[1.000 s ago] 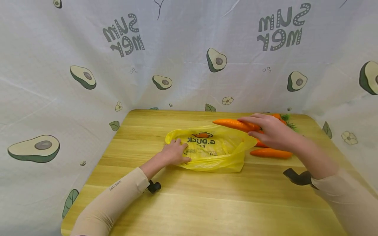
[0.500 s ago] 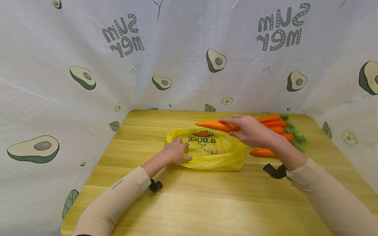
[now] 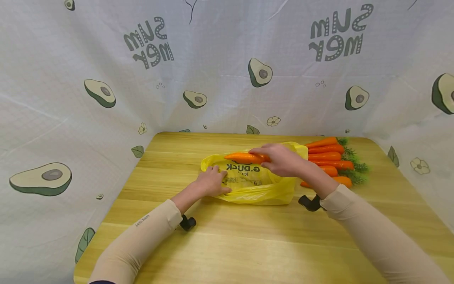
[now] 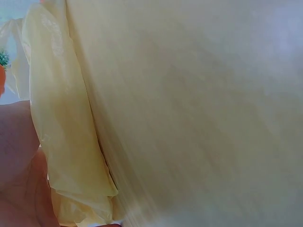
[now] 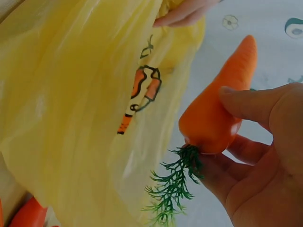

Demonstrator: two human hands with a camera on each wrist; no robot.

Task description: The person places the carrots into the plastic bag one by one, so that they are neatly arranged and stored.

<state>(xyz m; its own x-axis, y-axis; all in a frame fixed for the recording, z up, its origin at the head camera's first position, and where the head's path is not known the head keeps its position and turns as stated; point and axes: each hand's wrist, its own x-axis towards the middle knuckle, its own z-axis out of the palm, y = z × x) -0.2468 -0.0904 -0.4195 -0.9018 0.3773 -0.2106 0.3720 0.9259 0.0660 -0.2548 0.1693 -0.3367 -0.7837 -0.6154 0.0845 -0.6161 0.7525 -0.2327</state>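
A yellow plastic bag with duck-logo print lies on the table, its mouth spread wide. At its left end my left hand grips the rim, fingers over the edge and thumb nearer me; the bag's side hangs next to the thumb in the left wrist view. My right hand holds an orange carrot over the bag's mouth, tip pointing left. In the right wrist view, thumb and fingers pinch the carrot at its thick end, and its green leafy top hangs below.
Several more carrots with green tops lie in a row at the right of the bag, on the wooden table. A white curtain printed with avocados stands behind the table and along its sides.
My right hand has carried the carrot leftward, from above the bag's right end to over its mouth. The left hand has stayed nearly still at the rim.
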